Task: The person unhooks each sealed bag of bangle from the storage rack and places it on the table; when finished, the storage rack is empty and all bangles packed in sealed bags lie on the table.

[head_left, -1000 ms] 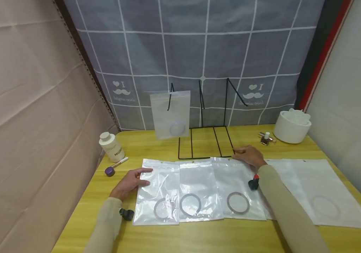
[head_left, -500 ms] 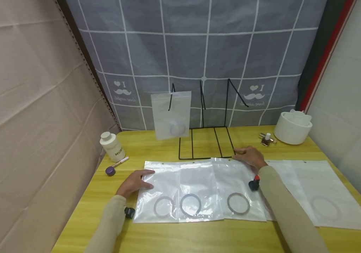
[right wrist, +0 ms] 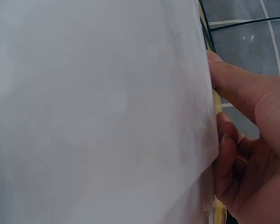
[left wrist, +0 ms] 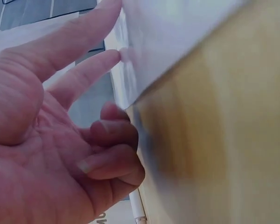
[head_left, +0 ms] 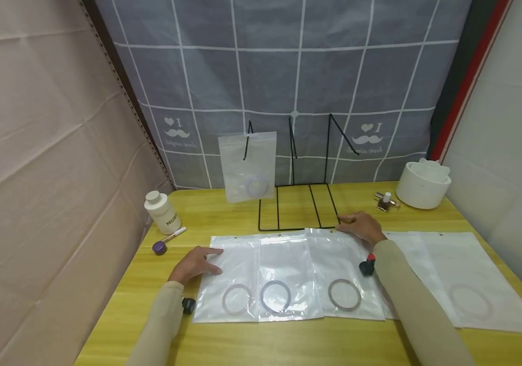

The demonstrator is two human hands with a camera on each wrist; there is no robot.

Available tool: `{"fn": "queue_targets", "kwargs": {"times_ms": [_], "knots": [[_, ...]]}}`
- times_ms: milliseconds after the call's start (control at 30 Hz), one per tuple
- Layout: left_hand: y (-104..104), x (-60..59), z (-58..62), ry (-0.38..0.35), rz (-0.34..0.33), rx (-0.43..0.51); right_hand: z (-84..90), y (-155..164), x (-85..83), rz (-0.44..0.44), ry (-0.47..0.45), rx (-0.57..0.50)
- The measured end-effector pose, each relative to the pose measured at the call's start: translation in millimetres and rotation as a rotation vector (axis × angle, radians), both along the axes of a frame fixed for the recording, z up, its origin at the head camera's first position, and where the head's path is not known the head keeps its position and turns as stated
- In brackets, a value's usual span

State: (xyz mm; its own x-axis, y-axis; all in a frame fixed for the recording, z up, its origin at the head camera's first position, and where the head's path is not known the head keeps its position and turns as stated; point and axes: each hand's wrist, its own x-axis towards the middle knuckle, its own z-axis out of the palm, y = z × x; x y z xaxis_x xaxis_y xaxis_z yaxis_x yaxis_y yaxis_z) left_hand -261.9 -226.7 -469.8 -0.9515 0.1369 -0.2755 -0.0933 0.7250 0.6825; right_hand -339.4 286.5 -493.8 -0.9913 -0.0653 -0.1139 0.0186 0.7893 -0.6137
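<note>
Several clear zip bags, each with a ring-shaped item inside, lie overlapping in a row on the wooden table. My left hand [head_left: 197,265] touches the upper left of the leftmost zip bag [head_left: 235,269] with thumb and index finger stretched out; in the left wrist view its other fingers [left wrist: 114,161] curl toward the palm. Beside that bag lies the middle zip bag [head_left: 286,262]. My right hand [head_left: 360,226] rests at the top edge of the third zip bag [head_left: 339,262], by the front corner of a black wire rack [head_left: 290,229]. That bag fills much of the right wrist view.
Another zip bag [head_left: 242,168] hangs from the rack's left hook. More bags [head_left: 444,259] lie at the right. A white bottle [head_left: 162,213], a purple cap [head_left: 159,248] and a thin stick stand left; a white pot [head_left: 423,185] and small bottles [head_left: 384,202] are back right.
The left hand has shifted slightly right, and the top of the leftmost bag has slid slightly right and toward me. The right hand has stayed in place.
</note>
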Motion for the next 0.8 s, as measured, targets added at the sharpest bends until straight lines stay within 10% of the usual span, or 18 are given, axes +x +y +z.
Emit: {"fn": "queue_targets", "kwargs": {"times_ms": [167,600,800], "knots": [[8,-15.2,10.2,0.041,-0.041,0.005,0.0,2,1.7,-0.012,-0.005,-0.003],[55,-97.5,78.1,0.524,0.116,0.255,1.4,-2,1.5,-0.006,0.006,-0.002],[70,-123.1,97.3,0.627,0.099,0.386,2.2,-2,1.1,-0.021,0.007,-0.007]]}}
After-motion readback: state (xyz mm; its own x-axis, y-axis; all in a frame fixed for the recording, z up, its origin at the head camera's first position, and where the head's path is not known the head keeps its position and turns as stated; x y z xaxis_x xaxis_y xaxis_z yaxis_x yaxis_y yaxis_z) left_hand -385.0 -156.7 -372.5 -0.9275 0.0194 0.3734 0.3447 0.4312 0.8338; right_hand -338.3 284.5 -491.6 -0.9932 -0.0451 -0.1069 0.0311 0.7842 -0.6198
